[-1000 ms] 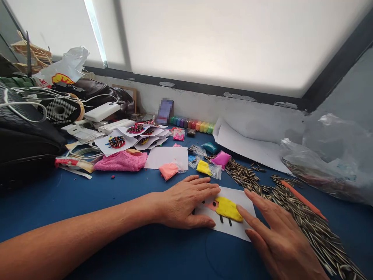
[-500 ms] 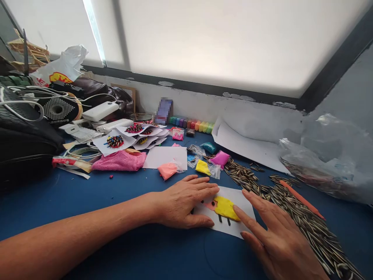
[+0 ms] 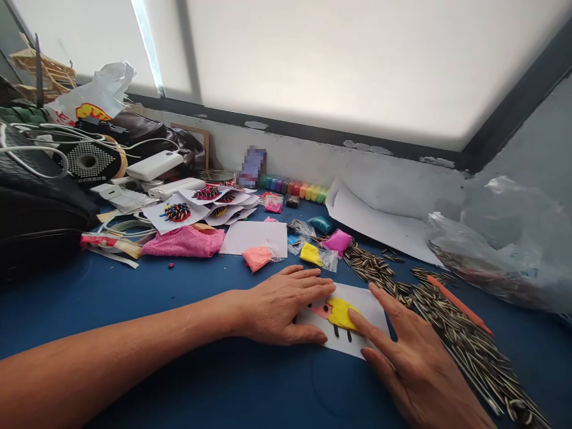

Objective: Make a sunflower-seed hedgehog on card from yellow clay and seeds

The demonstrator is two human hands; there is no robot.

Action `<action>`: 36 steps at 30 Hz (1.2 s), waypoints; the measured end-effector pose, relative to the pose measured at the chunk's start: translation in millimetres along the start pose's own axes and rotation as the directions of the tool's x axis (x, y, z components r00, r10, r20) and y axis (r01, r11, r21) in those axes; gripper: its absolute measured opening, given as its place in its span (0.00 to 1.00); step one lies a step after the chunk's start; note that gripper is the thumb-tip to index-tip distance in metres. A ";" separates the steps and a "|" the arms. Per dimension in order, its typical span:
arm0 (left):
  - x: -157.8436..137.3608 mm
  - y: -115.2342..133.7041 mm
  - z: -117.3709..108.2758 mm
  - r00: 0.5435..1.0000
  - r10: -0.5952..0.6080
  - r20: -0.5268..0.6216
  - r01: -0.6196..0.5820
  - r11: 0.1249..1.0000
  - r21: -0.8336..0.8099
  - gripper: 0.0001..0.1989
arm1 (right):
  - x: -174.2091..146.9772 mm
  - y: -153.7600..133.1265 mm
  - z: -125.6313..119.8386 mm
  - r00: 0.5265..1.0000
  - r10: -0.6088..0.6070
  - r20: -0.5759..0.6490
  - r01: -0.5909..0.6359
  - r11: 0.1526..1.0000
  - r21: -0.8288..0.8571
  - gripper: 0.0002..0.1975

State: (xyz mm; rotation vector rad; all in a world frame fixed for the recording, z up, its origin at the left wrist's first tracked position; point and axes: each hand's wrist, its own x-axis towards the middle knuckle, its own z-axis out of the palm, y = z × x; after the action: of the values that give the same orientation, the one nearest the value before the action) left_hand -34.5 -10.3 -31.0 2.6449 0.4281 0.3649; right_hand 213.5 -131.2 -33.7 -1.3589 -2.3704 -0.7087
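Observation:
A white paper sheet (image 3: 373, 304) lies on the blue table under both hands. On it is a flattened patch of yellow clay (image 3: 343, 313), with a pink clay piece (image 3: 320, 312) and black dots at its left and short black strips below. My left hand (image 3: 286, 307) rests flat across the sheet's left part, fingers stretched, covering some of the pink piece. My right hand (image 3: 411, 345) has its fingers apart. Its index fingertip touches the yellow clay's right side, while the thumb is near the sheet's lower edge. Neither hand grasps anything.
Striped sunflower seeds (image 3: 460, 333) spread along the right, with an orange stick (image 3: 460, 304) on them. Behind the sheet lie yellow (image 3: 310, 254), orange (image 3: 256, 258) and magenta clay packets (image 3: 338, 241). A pink cloth (image 3: 184, 242), decorated papers (image 3: 176, 213) and a black bag (image 3: 40, 226) are left.
My right hand has shifted slightly left, its index fingertip moving farther onto the yellow clay. My left hand stays flat on the sheet.

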 end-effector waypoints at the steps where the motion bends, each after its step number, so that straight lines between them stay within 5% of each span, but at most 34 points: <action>1: 0.0 0.0 0.2 1.000 -0.001 0.001 0.001 1.000 0.000 0.37 | -0.3 0.3 0.5 1.000 -0.002 0.012 0.002 1.000 0.000 0.18; 25: 0.2 -0.3 0.4 1.000 -0.004 0.000 0.004 1.000 -0.014 0.37 | 3.0 -2.5 -10.8 0.991 0.134 -0.026 -0.135 0.988 -0.070 0.20; 36: 0.3 -1.0 1.3 1.000 -0.008 0.005 0.008 1.000 0.028 0.39 | -11.8 -11.6 -8.3 0.997 0.072 -0.012 -0.073 0.994 -0.076 0.18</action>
State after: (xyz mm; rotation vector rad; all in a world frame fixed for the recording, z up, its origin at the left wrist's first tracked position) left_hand -34.1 -9.8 -32.6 2.6700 0.4457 0.3522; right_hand 209.5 -149.2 -35.7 -1.4617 -2.2956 -0.7912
